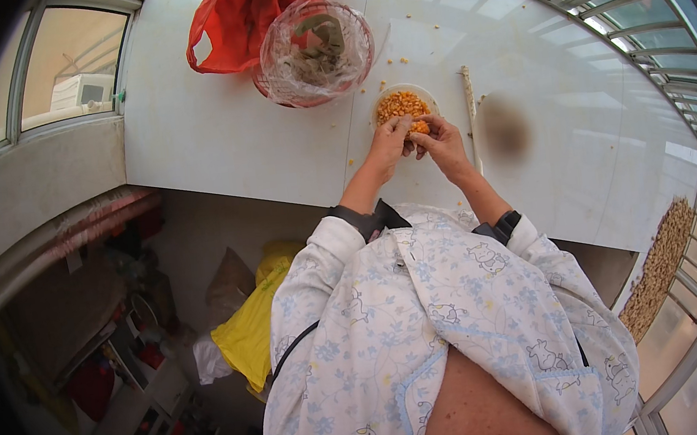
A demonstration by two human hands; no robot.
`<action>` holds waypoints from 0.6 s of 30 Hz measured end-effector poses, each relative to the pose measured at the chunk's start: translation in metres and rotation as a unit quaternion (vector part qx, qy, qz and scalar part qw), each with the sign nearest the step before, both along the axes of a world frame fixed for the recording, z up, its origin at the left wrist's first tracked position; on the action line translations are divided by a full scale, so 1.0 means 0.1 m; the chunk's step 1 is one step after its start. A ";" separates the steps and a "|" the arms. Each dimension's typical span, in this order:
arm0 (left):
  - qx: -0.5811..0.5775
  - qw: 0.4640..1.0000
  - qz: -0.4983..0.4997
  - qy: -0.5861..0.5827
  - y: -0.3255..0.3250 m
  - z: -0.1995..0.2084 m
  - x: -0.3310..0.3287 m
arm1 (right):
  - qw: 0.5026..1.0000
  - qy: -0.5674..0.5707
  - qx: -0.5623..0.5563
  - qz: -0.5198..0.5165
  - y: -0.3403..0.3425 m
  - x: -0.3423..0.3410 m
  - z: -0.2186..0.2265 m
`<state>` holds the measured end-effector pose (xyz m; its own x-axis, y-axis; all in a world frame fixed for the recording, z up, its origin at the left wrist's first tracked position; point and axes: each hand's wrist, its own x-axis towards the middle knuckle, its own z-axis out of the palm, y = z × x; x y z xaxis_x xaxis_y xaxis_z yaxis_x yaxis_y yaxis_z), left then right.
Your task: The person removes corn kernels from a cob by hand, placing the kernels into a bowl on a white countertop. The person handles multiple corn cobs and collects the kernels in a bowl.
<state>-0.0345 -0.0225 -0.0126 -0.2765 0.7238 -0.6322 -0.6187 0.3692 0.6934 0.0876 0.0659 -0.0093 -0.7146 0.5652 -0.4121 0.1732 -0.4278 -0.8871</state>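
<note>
My left hand (392, 142) and my right hand (442, 141) meet over the near edge of a small round bowl (433, 100). Between their pinched fingers is an orange corn cob (420, 128), partly covered by the fingers. Loose orange-yellow corn kernels (398, 103) fill much of the bowl. Just right of my right hand a thin pale stick (471, 111) lies lengthwise on the white table (274, 153).
Beyond the bowl to the left stands a red basket (294, 103) lined with clear plastic, holding greyish-brown scraps. A red plastic bag (231, 26) with cobs lies behind it. Stray kernels dot the table. A yellow bag (250, 330) hangs below at left. Windows (645, 12) border the right.
</note>
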 end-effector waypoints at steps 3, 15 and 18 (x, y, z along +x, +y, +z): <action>-0.049 0.998 0.035 0.009 0.04 0.02 0.03 | 1.000 0.001 0.000 -0.003 -0.04 -0.02 -0.01; -0.039 0.998 -0.014 0.038 0.03 0.04 0.01 | 1.000 -0.014 0.011 0.014 -0.01 -0.02 0.05; -0.048 0.999 0.008 0.006 0.04 0.03 0.01 | 1.000 -0.018 0.014 0.010 -0.01 -0.01 0.03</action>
<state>-0.0340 -0.0188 -0.0091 -0.2955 0.6551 -0.6953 -0.6172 0.4246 0.6624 0.0864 0.0645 -0.0065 -0.7105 0.5630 -0.4222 0.2141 -0.3986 -0.8918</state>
